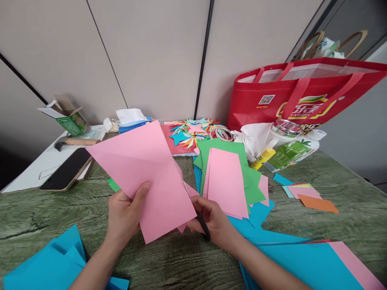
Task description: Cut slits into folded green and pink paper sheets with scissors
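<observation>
My left hand (128,213) grips a pink sheet of paper (145,169), thumb on top and fingers behind it, tilted up above the table. In my right hand (213,221) is a pair of scissors (203,225) with a black handle. The blades lie at the right edge of the pink sheet and are mostly hidden behind it. Another pink piece shows behind that edge. Just right of my hands lies a stack of pink rectangles (225,181) on green sheets (254,181).
Blue sheets lie at the lower left (45,262) and lower right (290,257). Farther back are a phone (66,169), a hammer-like tool (80,141), folded paper stars (196,129), tape rolls (222,133), a glue stick (263,159) and a red bag (254,100). Paper scraps (317,203) lie at right.
</observation>
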Demonstrator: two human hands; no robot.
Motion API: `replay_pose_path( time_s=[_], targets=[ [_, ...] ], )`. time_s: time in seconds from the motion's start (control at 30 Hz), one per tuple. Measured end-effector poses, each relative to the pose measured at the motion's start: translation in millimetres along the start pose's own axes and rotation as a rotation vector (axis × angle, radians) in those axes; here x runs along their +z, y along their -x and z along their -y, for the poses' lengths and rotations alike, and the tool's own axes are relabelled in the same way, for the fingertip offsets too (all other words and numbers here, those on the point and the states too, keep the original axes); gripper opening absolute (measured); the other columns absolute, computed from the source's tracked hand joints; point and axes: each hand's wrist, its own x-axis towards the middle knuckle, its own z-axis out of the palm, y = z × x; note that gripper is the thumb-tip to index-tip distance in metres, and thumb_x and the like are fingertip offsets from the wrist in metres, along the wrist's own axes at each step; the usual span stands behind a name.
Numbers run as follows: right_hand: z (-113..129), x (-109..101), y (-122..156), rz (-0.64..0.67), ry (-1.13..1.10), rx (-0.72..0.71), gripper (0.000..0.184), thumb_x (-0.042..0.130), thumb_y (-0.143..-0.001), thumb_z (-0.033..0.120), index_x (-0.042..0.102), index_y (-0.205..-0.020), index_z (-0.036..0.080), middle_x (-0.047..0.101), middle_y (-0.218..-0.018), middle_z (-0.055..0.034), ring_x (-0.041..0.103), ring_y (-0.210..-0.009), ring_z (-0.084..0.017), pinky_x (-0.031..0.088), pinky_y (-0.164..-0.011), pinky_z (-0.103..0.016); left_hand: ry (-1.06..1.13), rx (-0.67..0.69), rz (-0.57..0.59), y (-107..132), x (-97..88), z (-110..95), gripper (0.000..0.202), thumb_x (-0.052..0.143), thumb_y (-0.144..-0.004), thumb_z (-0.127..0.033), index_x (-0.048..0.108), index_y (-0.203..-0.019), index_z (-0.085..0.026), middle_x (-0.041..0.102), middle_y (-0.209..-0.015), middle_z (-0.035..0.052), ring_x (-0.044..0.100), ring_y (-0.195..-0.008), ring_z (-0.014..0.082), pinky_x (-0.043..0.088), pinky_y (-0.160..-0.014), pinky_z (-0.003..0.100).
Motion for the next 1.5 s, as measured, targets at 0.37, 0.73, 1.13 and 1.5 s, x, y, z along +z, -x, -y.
replay_pose_path(
  time_s=[0.37, 0.73, 1.13, 1.5],
  targets=[
    [3.8, 2.0, 0.3, -0.007, 0.03, -0.045, 0.026, 0.068, -0.066, 0.033, 0.055, -0.081, 0.016, 0.055, -0.072, -0.0002, 0.049, -0.064, -0.012, 0.041, -0.058, -0.022, -0.086, 0.036, -0.051, 0.7, 0.2, -9.6, 0.024, 0.064, -0.061, -0.037, 0.057, -0.048, -0.017, 0.051, -0.048, -0.0024, 0.04, -0.044, 0.0115, 0.029, -0.036, 0.021],
    [-2.4, -0.2, -1.4, -0.015, 0.01, -0.004, 0.029, 0.072, -0.06, 0.03, 0.055, -0.079, 0.016, 0.059, -0.067, 0.0012, 0.052, -0.058, -0.011, 0.039, -0.053, -0.022, -0.178, 0.101, -0.035, 1.0, 1.5, -7.7, 0.027, 0.061, -0.061, -0.038, 0.055, -0.045, -0.018, 0.05, -0.045, -0.0027, 0.04, -0.043, 0.0123, 0.029, -0.037, 0.022],
    [-10.5, 2.0, -2.1, -0.122, -0.024, 0.061, 0.02, 0.068, -0.057, 0.019, 0.05, -0.066, 0.017, 0.048, -0.044, 0.0088, 0.042, -0.033, -0.005, 0.029, -0.032, -0.015, 0.009, -0.024, -0.002, 1.7, 3.4, -1.4, 0.023, 0.066, -0.062, -0.038, 0.061, -0.055, -0.017, 0.057, -0.054, -0.0026, 0.045, -0.048, 0.0118, 0.034, -0.039, 0.02],
    [2.1, 1.4, -0.5, -0.107, -0.211, -0.126, 0.039, 0.073, -0.062, 0.031, 0.049, -0.091, 0.021, 0.061, -0.08, -0.0013, 0.056, -0.07, -0.016, 0.044, -0.067, -0.028, 0.603, -0.077, 0.067, 6.8, 14.7, -5.3, 0.028, 0.068, -0.061, -0.043, 0.067, -0.075, -0.018, 0.068, -0.076, 0.0011, 0.059, -0.075, 0.0155, 0.049, -0.065, 0.022]
  ],
)
